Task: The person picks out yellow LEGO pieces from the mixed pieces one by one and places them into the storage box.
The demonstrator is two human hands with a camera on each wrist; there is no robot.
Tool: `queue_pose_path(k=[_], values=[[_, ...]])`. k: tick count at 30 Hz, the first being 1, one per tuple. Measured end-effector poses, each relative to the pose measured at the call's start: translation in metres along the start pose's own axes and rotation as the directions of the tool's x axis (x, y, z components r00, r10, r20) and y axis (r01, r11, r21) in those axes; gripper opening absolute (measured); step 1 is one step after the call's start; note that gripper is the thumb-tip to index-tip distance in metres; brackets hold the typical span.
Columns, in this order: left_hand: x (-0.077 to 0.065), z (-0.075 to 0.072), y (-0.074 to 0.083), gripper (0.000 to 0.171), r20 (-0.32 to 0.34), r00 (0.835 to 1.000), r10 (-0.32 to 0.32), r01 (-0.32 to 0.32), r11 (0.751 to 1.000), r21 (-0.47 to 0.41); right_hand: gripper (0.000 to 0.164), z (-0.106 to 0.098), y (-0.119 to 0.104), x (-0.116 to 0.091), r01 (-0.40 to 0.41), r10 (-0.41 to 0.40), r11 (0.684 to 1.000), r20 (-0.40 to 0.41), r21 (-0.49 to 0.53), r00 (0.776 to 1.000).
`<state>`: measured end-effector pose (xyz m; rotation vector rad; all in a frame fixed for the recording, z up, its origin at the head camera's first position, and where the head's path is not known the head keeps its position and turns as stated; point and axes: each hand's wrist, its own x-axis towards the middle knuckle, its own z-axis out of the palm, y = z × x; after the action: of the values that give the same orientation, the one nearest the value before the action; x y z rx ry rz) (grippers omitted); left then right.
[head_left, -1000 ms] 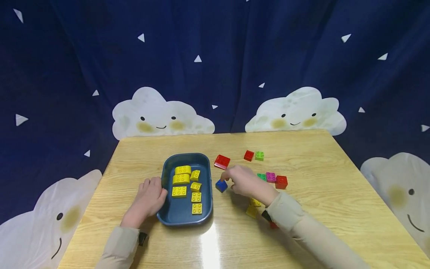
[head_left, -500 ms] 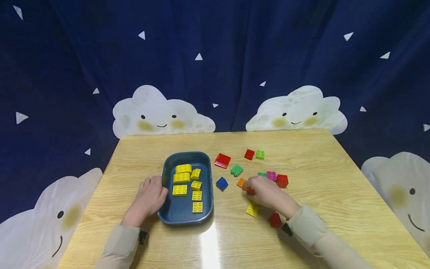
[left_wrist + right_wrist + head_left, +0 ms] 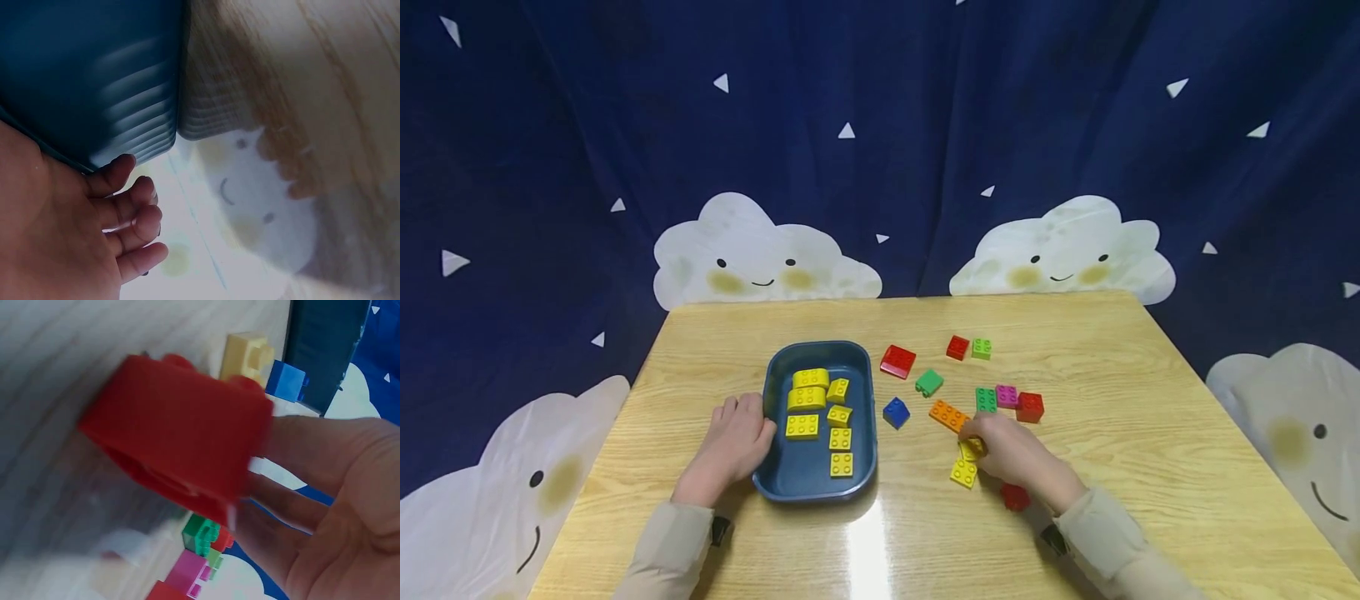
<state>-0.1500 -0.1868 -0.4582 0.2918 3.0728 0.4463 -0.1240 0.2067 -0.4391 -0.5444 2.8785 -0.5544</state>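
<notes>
My left hand (image 3: 735, 437) rests at the left side of a dark blue tray (image 3: 758, 479); in the left wrist view its fingers (image 3: 134, 228) are loosely bent beside the tray wall, holding nothing. Several yellow bricks lie in the tray. On the table to its right, my right hand (image 3: 1018, 454) pinches a yellow brick (image 3: 973, 451), and another yellow brick (image 3: 964, 473) lies just in front. Close to the right wrist view stands a red brick (image 3: 178, 425), which hides the fingertips there. An orange brick (image 3: 949, 415) lies just beyond the fingers.
Around the right hand lie a blue brick (image 3: 896, 413), a green brick (image 3: 929, 383), another green brick (image 3: 986, 399), a pink brick (image 3: 1007, 396) and a red brick (image 3: 1030, 407). Farther back are two more red bricks and a lime brick (image 3: 981, 348). A dark curtain hangs behind.
My right hand has moved from the blue brick, rightward and nearer, past the orange brick to the yellow brick. The blue brick stays on the table. My left hand has not moved.
</notes>
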Motion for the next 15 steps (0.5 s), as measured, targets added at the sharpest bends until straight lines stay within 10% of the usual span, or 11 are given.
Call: queue_pose_path(k=[15], values=[[0.000, 0.001, 0.000, 0.019, 0.000, 1.000, -0.003, 0.003, 1.000, -0.006, 0.029, 0.015, 0.006, 0.000, 0.015, -0.020, 0.999, -0.112, -0.042, 0.994]])
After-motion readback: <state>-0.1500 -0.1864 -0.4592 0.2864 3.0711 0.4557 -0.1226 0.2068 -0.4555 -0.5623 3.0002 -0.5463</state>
